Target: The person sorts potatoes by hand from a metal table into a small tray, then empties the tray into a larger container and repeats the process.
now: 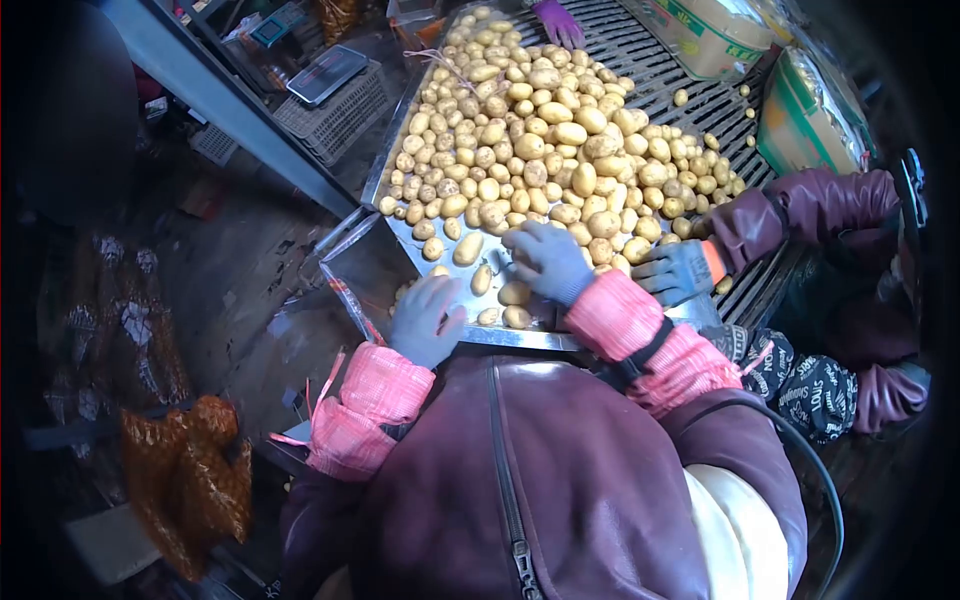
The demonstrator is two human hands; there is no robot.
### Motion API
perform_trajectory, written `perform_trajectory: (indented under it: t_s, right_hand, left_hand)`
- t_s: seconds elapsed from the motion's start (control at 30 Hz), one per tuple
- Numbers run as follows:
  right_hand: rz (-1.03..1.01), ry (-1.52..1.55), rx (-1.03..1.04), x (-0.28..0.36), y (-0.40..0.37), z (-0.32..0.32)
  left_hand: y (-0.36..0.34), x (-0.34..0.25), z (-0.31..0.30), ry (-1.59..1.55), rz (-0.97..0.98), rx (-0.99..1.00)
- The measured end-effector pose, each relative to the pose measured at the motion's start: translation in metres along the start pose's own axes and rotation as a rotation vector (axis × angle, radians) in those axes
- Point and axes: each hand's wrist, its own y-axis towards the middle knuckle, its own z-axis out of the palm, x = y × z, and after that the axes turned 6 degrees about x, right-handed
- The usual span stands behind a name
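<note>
A large heap of potatoes covers a metal sorting table, thinning out toward its near edge. My left hand, in a grey glove and pink sleeve cover, is at the near left corner, fingers extended and thumb apart, with no potato visible in it. My right hand, gloved the same way, reaches palm down over the front of the heap with its fingers spread. Between my hands lie several loose potatoes, among them an oblong potato. What is under my palms is hidden.
At right, a co-worker's grey-gloved hand rests by the heap; another person's purple glove is at the far side. Cardboard boxes stand on the slatted surface. A metal post rises at left, with orange mesh bags below.
</note>
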Motion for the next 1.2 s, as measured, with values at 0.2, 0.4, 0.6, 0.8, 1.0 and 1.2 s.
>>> perform_trajectory:
  t_s: [0.2, 0.4, 0.6, 0.8, 1.0, 1.2]
  right_hand:
    - [0.211, -0.328, 0.01, -0.011, -0.038, 0.015]
    - [0.161, 0.171, -0.082, -0.03, -0.044, 0.024]
    - [0.403, -0.522, -0.169, -0.052, -0.047, -0.028]
    - [0.494, -0.143, -0.135, -0.052, -0.042, -0.013]
    - [0.114, 0.2, -0.263, -0.006, -0.02, -0.026]
    - [0.329, -0.507, 0.076, -0.071, -0.022, -0.041]
  left_hand:
    - [0.05, -0.043, 0.033, -0.017, 0.382, 0.325]
    - [0.047, -0.028, 0.035, 0.082, 0.321, 0.457]
    - [0.025, 0.007, 0.028, 0.06, 0.123, 0.212]
    - [0.033, -0.01, 0.016, -0.621, -0.298, 0.125]
    - [0.057, -0.05, -0.004, -1.587, -0.769, 0.074]
    - [0.055, -0.055, -0.016, -1.5, -0.894, 0.228]
